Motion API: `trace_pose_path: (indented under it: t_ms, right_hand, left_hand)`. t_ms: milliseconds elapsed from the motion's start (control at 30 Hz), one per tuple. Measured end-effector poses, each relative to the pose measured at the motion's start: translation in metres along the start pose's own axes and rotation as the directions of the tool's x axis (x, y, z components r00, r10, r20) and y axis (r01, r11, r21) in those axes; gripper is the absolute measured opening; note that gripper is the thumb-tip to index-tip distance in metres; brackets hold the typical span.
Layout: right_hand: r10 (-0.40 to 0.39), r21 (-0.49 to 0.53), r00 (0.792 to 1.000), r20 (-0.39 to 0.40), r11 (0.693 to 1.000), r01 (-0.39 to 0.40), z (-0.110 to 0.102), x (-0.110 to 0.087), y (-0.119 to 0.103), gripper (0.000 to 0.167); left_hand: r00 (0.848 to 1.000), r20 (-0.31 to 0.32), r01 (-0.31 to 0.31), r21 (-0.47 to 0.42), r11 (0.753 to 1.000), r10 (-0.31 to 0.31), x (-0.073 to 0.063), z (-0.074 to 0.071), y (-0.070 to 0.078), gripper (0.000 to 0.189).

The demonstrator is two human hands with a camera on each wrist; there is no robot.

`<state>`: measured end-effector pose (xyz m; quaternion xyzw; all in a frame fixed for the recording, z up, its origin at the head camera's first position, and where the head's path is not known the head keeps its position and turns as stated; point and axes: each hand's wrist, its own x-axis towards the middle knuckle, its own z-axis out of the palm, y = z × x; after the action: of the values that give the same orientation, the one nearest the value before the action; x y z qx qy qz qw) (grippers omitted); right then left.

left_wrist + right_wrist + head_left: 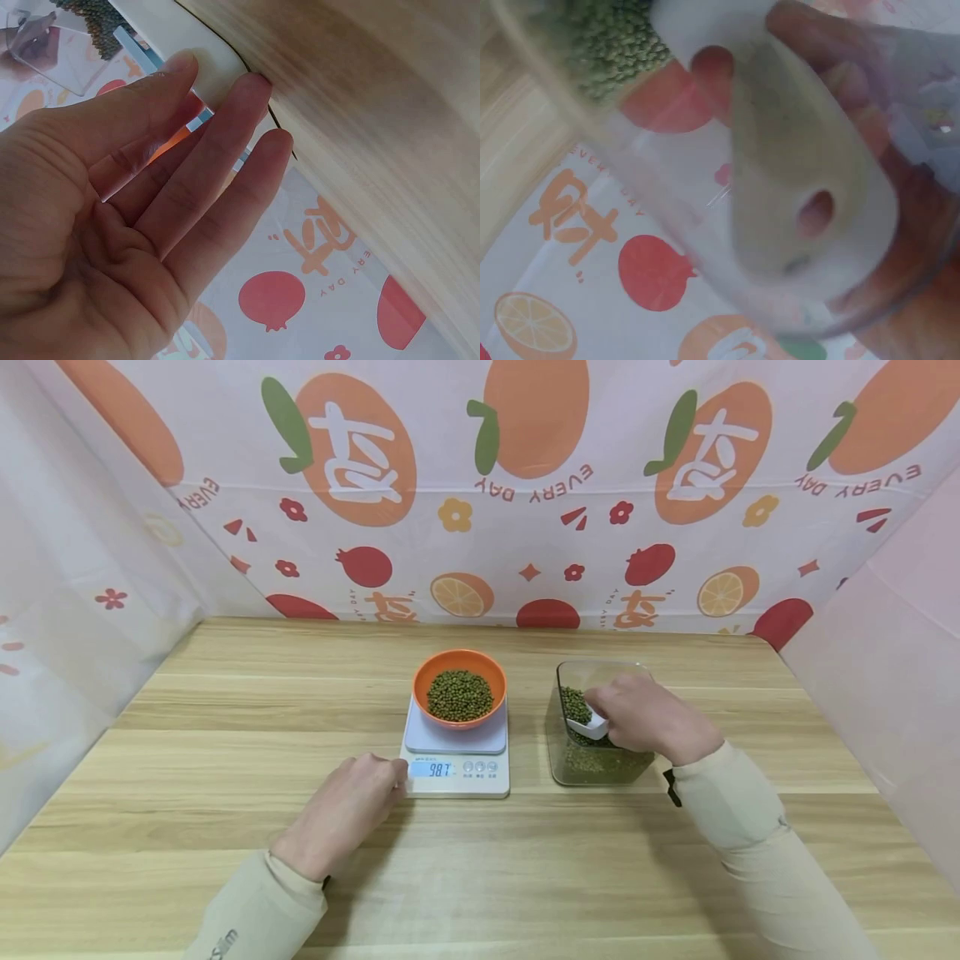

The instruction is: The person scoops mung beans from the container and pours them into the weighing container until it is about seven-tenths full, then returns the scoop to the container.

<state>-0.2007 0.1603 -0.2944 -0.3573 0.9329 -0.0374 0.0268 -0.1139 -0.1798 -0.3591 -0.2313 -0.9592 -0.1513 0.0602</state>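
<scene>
My right hand point(648, 718) reaches into a clear plastic container point(557, 768) of green mung beans point(576, 703). It grips a white scoop point(587, 727), its tip among the beans. From the right wrist, the scoop's long handle point(802, 157) with a hole near its end shows through the container's wall. My left hand point(348, 806) is at the left edge of a white kitchen scale point(457, 787), relaxed fingertips point(251, 86) right at its edge. An orange bowl point(491, 670) with a heap of mung beans point(459, 695) sits on the scale's platform. Its display reads about 98.7.
Both the scale and the container stand on a light wooden table point(225, 727), a narrow gap between them. Behind the table hangs a white curtain point(420, 552) printed with fruit, and pale sheets close off both sides. The container's rim stands higher than the scale.
</scene>
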Motion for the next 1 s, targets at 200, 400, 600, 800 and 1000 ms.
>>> trace_pose_path:
  t_ms: [200, 400, 600, 800, 1000]
  right_hand:
    - [-0.029, 0.028, 0.998, -0.052, 0.999, 0.031, 0.003, -0.003, 0.004, 0.035]
    - [-0.018, 0.036, 0.999, -0.049, 0.999, 0.02, 0.001, -0.004, 0.006, 0.036]
    - [-0.007, 0.062, 0.999, -0.043, 0.998, 0.01, -0.003, -0.005, 0.006, 0.034]
    - [0.005, 0.058, 0.999, -0.036, 0.998, -0.003, -0.007, -0.008, 0.006, 0.032]
    - [0.009, 0.068, 0.999, -0.033, 0.998, -0.007, -0.008, -0.01, 0.006, 0.03]
  left_hand:
    - [1.0, -0.004, 0.007, -0.007, 1.0, -0.007, 0.0, 0.0, 0.0, 0.03]
    - [1.0, -0.009, 0.005, -0.005, 1.0, -0.005, 0.0, 0.0, 0.0, 0.027]
    - [1.0, -0.001, 0.004, -0.006, 1.0, -0.004, 0.001, 0.0, 0.0, 0.032]
    - [1.0, -0.007, -0.003, -0.006, 1.0, 0.003, 0.001, 0.0, 0.0, 0.034]
    - [1.0, -0.016, -0.006, -0.005, 1.0, 0.006, 0.001, 0.0, 0.0, 0.028]
